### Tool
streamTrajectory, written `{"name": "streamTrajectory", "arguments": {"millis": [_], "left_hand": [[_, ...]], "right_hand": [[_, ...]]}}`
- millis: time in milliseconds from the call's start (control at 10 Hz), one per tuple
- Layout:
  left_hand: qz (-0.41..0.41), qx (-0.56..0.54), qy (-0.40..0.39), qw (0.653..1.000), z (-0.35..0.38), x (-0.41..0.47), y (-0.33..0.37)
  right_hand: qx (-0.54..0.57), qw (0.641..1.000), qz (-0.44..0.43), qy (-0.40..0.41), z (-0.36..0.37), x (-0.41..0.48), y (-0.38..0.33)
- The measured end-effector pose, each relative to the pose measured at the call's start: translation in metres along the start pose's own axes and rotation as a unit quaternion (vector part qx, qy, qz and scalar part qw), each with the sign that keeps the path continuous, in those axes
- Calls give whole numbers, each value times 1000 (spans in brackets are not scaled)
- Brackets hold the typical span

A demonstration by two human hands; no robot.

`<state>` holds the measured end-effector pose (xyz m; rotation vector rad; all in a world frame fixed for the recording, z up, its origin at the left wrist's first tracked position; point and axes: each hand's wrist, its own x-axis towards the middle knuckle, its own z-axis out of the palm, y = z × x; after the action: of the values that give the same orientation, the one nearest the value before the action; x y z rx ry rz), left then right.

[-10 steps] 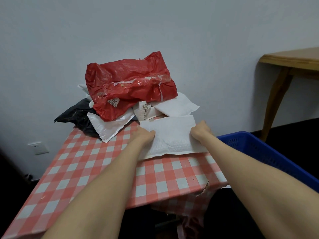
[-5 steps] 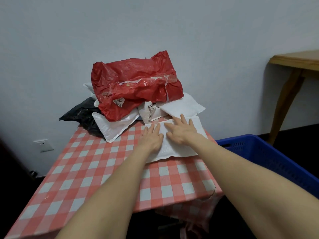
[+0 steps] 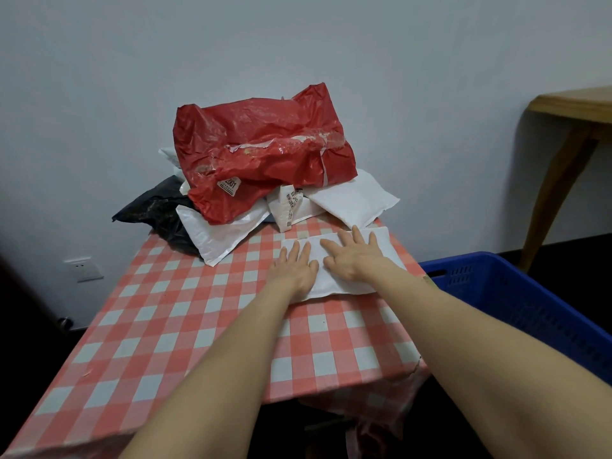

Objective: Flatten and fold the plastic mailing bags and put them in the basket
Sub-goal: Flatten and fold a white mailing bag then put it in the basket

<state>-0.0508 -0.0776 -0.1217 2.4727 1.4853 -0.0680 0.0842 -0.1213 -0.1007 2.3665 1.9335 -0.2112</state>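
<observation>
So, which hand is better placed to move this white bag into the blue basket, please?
Probably the right hand: it lies flat on the white bag, on the side nearest the blue basket beside the table; the left hand is farther.

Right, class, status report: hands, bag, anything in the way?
Left hand, right hand open, flat on white mailing bag. Blue basket at right, nothing between. Bag pile behind.

Free room: bare checked tablecloth (image 3: 159, 326), lower left and centre of the frame.
Obstacles: bag pile (image 3: 265, 167) at upper centre; blue basket (image 3: 530, 313) beside the table, right.
</observation>
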Motion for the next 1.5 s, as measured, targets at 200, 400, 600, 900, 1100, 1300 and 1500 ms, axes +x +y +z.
{"name": "streamTrajectory", "arguments": {"millis": [200,400,600,900,1100,1300,1500], "left_hand": [[-2,8,-23,1000,-1,1,1],[-16,11,-49,999,-4,4,2],[-26,16,-65,997,-7,6,4],[-29,37,-73,996,-6,8,4],[-29,51,-74,996,-6,9,5],[-31,58,-70,995,-11,9,6],[-25,28,36,999,-20,13,22]], "right_hand": [[-13,1000,6,-17,0,0,-1],[-14,999,12,-34,-1,1,-2],[-15,999,18,-49,-1,2,-1],[-12,998,17,-64,1,3,-1],[-9,998,16,-68,2,3,0],[33,997,8,-64,2,5,3],[170,981,33,87,-7,6,21]]}}
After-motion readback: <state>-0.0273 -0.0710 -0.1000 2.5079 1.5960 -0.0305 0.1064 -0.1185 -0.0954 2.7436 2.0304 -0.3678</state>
